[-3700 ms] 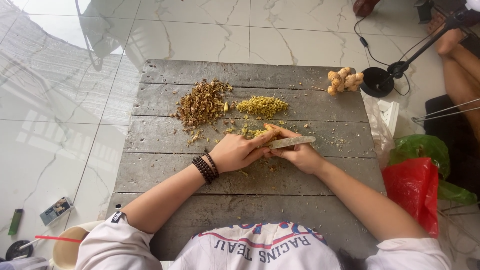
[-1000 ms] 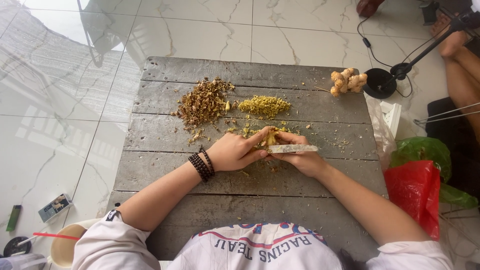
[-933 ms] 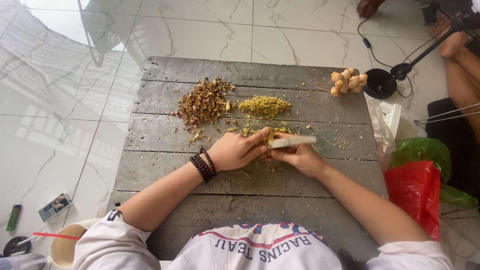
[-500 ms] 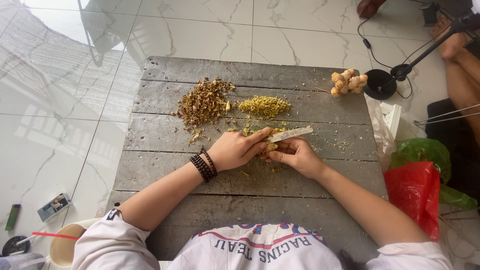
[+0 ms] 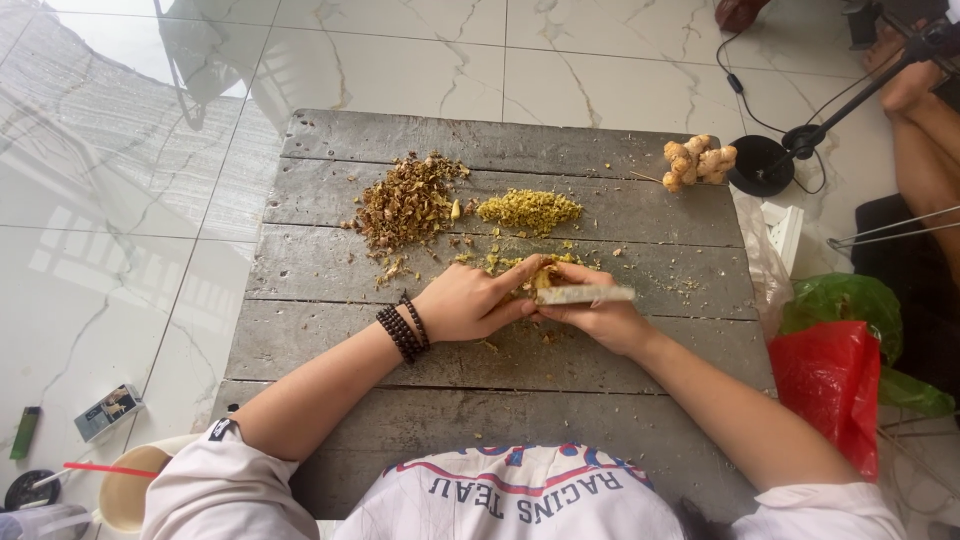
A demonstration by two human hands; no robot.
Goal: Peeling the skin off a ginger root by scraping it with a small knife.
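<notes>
Ginger (image 5: 545, 277) being chopped with a knife (image 5: 585, 295) at frame centre.
Left hand (image 5: 465, 303) fingers pinch the piece; right hand (image 5: 598, 318) grips the knife; next cut seems to need fingertips tucked back.

A: Knife (image 5: 585, 295) — pale flat blade, lying level, tip pointing to the person's right, handle wrapped in the right hand (image 5: 600, 318).

B: And under it?

A: Small yellow piece of ginger (image 5: 543, 279), mostly hidden. Left hand (image 5: 468, 302) pinches it against the boards, thumb and fingers touching the right hand's knuckles. Blade sits right against the piece.

B: Cut material?

A: Yellow shreds (image 5: 505, 262) scattered just beyond the hands. Neat heap of chopped yellow ginger (image 5: 528, 210) farther out, mid-board. Beside it, to the left, a bigger brown heap of peelings (image 5: 405, 203), loose at the edges.
</notes>
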